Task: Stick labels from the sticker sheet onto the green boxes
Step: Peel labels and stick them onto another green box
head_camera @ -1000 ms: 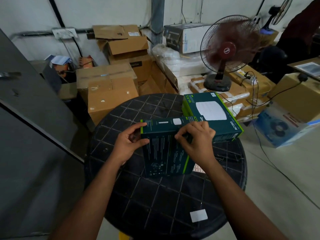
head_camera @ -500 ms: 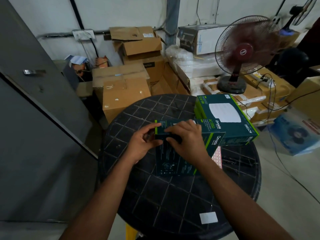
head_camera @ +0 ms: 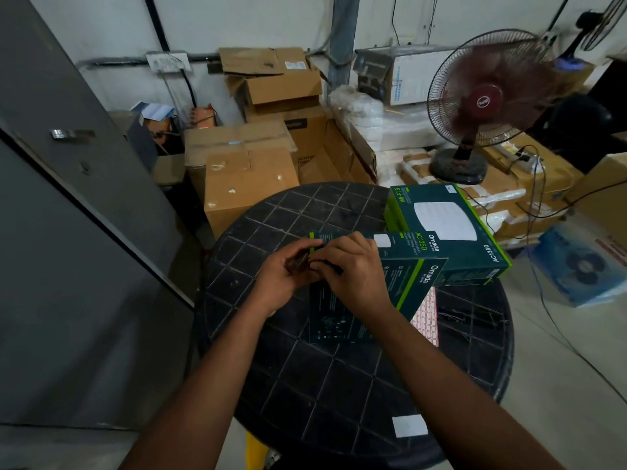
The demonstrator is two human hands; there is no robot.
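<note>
— Where's the box?
— Near box stands tilted on the table, leaning over the sticker sheet. A second box lies behind it.
— And the hands?
— Left hand and right hand meet at its top left corner, fingers pressed against it. Whether they pinch a label, I can't tell.

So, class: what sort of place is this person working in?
Probably a storeroom or warehouse back room: stacked cardboard cartons along the wall, a pedestal fan standing on packed goods, and boxed Omada routers on a round plastic table.
</note>
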